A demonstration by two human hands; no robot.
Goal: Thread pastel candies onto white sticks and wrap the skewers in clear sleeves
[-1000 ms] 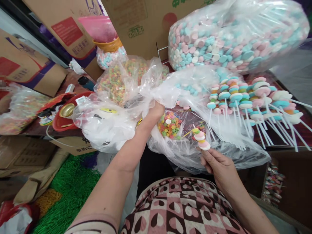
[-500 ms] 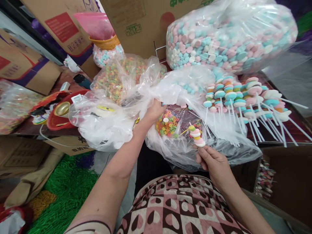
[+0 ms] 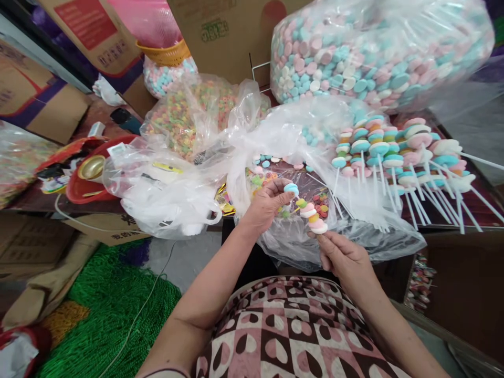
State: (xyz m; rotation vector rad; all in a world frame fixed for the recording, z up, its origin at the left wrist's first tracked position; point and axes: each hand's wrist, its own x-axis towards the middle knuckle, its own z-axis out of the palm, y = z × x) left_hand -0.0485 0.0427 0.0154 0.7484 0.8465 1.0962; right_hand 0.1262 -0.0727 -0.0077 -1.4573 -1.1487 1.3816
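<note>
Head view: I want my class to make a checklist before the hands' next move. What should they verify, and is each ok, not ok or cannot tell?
1. Right hand grips the candy skewer below its lowest piece: ok.
2. Left hand holds a blue-and-white candy between thumb and fingers: ok.
3. Skewer's upper end points toward the left hand: ok.
4. Bare stick tip shows above the top piece: cannot tell; too small beside the left thumb.
5. Pile of filled skewers lies apart from both hands: ok, off to the right.
</note>
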